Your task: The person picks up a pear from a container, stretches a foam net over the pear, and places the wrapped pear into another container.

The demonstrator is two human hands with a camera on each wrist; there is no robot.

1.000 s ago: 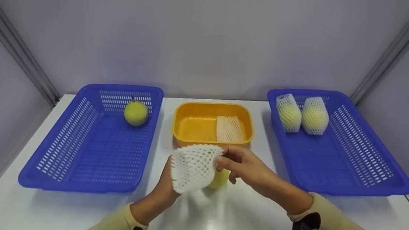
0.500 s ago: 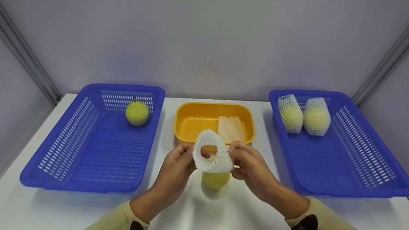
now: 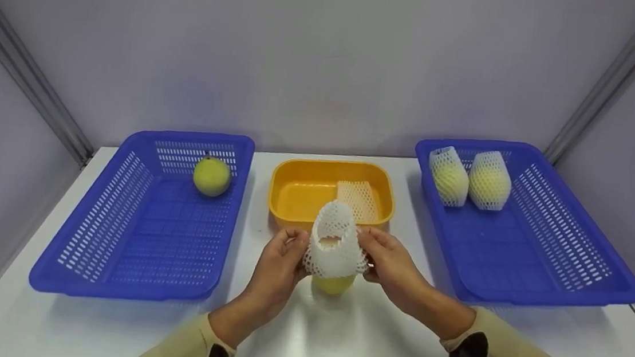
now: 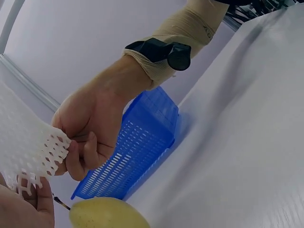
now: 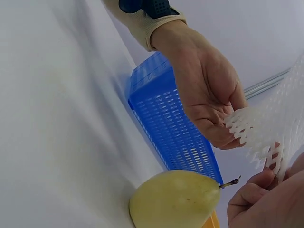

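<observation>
In the head view my left hand (image 3: 278,267) and right hand (image 3: 396,266) pinch opposite edges of a white foam fruit net (image 3: 336,258). The net's upper mouth gapes and its lower edge spreads between the fingers. From the head it hides the top of a yellow pear (image 3: 334,284) on the table. Both wrist views show the net raised above the stem of the pear (image 5: 175,199), apart from it. In the left wrist view, the right hand (image 4: 90,128) grips the net's edge (image 4: 28,137); in the right wrist view, the left hand (image 5: 209,90) does the same.
A blue basket (image 3: 129,291) at left holds one bare pear (image 3: 212,176). The right blue basket (image 3: 548,299) contains two netted pears (image 3: 448,177). Between them stands an orange tub (image 3: 276,189) with a flat foam net (image 3: 357,200) inside.
The flat net, held sideways at left a second ago, has been turned mouth upward and centred above the pear. My left hand has shifted to its left edge; since half a second ago it hangs slightly lower.
</observation>
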